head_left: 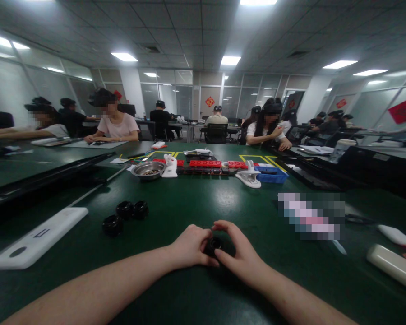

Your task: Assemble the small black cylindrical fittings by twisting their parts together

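Note:
Between my two hands, just above or on the green table, is a small black round part with a hole in its middle (215, 243). My left hand (194, 246) is closed around its left side, fingers bent behind it and thumb in front. Curved round the other side, my right hand (242, 253) has its thumb against the part's front and its index finger arched over the back. Three similar glossy black round parts (124, 209) stand grouped to the left, apart from my hands. Whether the part touches the tabletop is hidden.
Left lies a long white plastic piece (50, 234). Farther back are a metal bowl (148, 171), red blocks in a row (205, 163), white clamps (249, 176) and a blue bin (274, 177). Black panels (47, 176) flank the table. Several people sit beyond.

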`<state>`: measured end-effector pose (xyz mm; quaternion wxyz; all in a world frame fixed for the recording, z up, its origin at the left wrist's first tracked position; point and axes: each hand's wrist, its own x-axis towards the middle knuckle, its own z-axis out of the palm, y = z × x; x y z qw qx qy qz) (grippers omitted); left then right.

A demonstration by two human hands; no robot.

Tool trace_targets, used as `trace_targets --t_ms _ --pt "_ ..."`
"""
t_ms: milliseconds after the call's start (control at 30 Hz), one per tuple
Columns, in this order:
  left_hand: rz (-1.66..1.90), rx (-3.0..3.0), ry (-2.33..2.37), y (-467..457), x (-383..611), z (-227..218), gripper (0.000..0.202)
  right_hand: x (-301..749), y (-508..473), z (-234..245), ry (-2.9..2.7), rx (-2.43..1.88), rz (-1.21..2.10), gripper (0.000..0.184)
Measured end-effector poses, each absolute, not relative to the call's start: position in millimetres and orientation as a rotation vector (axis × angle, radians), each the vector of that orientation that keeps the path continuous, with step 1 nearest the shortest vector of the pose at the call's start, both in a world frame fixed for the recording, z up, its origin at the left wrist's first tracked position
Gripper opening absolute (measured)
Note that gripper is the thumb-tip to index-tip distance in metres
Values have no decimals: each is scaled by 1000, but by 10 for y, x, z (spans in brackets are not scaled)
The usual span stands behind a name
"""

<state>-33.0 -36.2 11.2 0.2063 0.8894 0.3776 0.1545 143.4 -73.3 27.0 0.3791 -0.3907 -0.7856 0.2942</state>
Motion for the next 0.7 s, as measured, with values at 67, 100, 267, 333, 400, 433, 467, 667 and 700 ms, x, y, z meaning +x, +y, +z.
trace_targets --t_ms 67,100,267,333,400,433,467,667,700 --pt "445 2492 1068 -359 -328 102 41 1411 -722 242 -2000 -1076 683 44" --pt "447 2495 1071 -360 -326 98 40 1402 -715 229 -2002 -1107 664 42" --pt "431 2456 1054 -382 -314 121 33 1424 -721 235 -2041 -997 731 46" --pt "426 2454 1040 -384 -317 131 34 1441 -740 261 -2061 -927 757 56" --pt "422 2462 1042 -378 -323 126 35 1437 -755 277 -2057 -942 732 56" --pt "427 2468 1047 -373 -327 117 35 1426 -758 278 -2046 -972 708 53" --pt "435 2475 1050 -369 -329 106 36 1411 -757 276 -2033 -1007 680 49" --pt "457 2484 1053 -375 -315 101 32 1363 -735 240 -2042 -1070 603 36" --pt "453 2474 1050 -380 -312 114 30 1372 -738 241 -2053 -1041 613 38"
